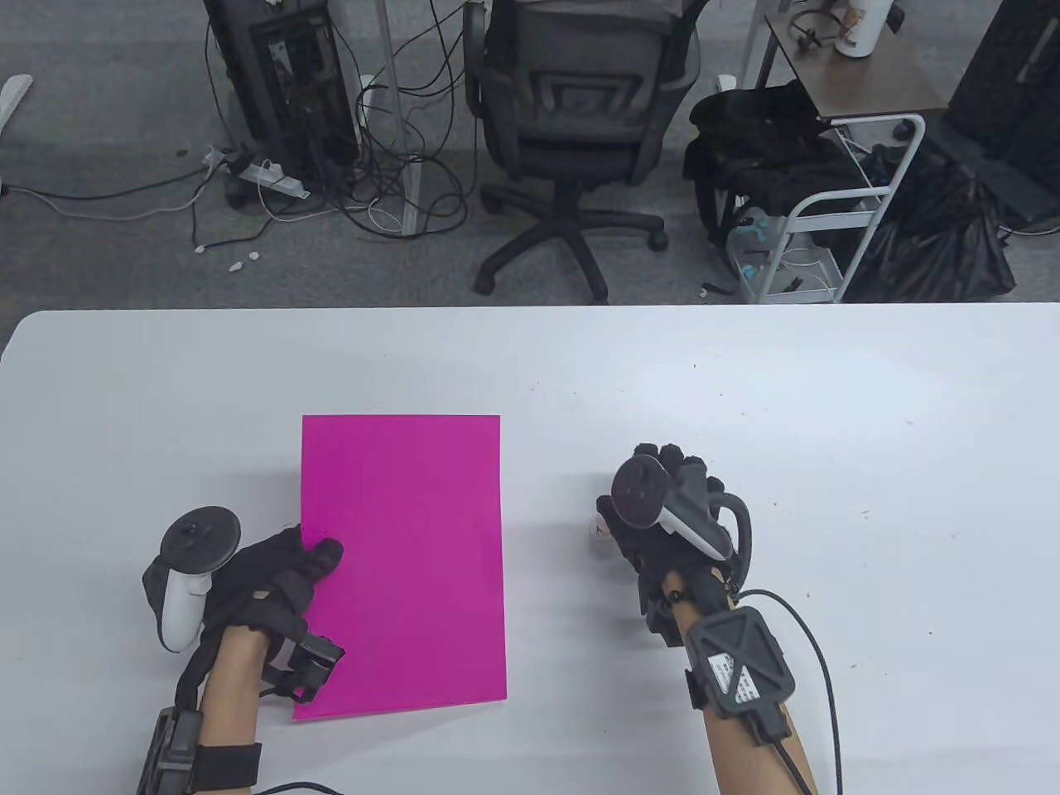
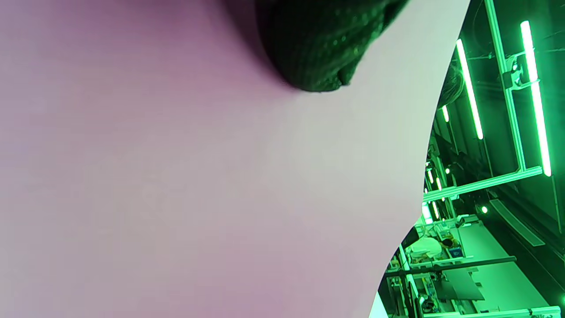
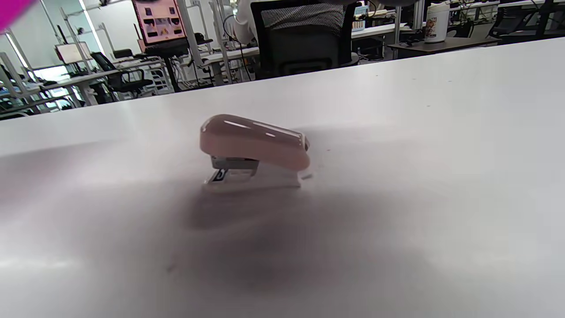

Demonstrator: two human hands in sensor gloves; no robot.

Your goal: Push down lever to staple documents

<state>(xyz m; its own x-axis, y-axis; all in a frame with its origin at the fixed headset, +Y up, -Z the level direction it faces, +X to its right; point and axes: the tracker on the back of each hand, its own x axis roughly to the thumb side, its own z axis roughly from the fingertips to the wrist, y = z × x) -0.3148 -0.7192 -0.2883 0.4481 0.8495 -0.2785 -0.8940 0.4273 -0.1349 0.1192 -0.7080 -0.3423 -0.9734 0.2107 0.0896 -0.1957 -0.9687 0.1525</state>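
Observation:
A magenta sheet of paper (image 1: pixel 404 563) lies flat on the white table (image 1: pixel 828 397). My left hand (image 1: pixel 277 580) is at its left edge, with the thumb (image 1: pixel 323 556) on top of the sheet and the other fingers curled at the edge. A gloved fingertip (image 2: pixel 318 48) lies against the sheet in the left wrist view. A small pink stapler (image 3: pixel 254 152) stands free on the table, its lever up. My right hand (image 1: pixel 662 517) hovers right above it and hides all but a corner of the stapler (image 1: pixel 596 526) in the table view. No right fingers touch it.
The table's far edge (image 1: pixel 530 308) runs across the view, with an office chair (image 1: pixel 571 124) and a white cart (image 1: pixel 836 207) on the floor beyond. Bare tabletop lies between the paper and the stapler and to the right of my right hand.

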